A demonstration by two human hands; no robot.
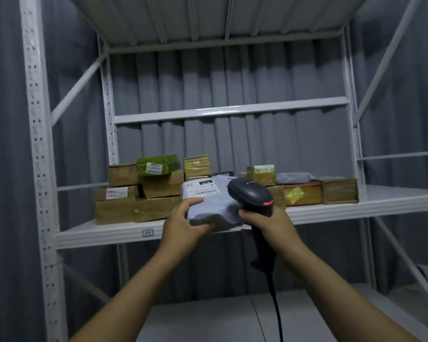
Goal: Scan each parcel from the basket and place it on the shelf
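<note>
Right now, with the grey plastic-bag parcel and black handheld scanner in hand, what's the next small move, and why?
Probably swing the black handheld scanner in the right hand left onto the white barcode label: the left hand holds the grey plastic-bag parcel label-up, and the scanner head sits beside it.

Seen only as two arms and two hands, coming in from the lower edge of the view: left forearm (pixel 139 287) and left hand (pixel 183 220) on one side, right forearm (pixel 331 280) and right hand (pixel 274 225) on the other. Bare throughout, from the lowest visible stretch near the elbows, over the wrists, up to the knuckles and fingers. Slim along the arms, rounded at the knuckles, and softly blurred in the dim light, so that nails and finer marks cannot be made out.
</note>
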